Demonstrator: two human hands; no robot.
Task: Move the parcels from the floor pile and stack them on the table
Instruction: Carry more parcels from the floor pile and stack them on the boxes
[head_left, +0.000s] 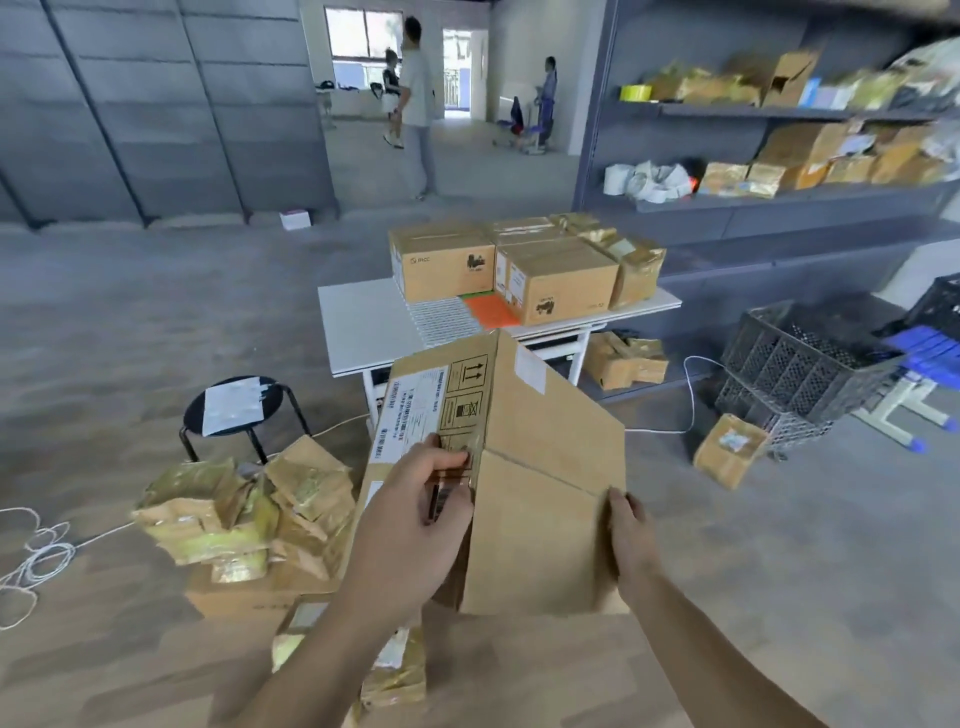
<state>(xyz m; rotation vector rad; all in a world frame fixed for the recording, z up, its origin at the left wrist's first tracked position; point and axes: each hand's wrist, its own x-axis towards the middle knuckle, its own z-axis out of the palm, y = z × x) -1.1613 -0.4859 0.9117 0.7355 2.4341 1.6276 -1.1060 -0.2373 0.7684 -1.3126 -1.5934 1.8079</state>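
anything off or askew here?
Yes: the held box is tilted between left hand and right hand. One stray parcel lies askew on the floor by the black crate.

I see both hands clasping a tilted cardboard parcel (519, 467), left hand (415, 514) and right hand (631, 535). Boxes (556, 275) sit on the worktop (363, 322) beyond.

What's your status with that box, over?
Both hands gripping: left hand, right hand on cardboard box. Box airborne, short of table. Path ahead clear.
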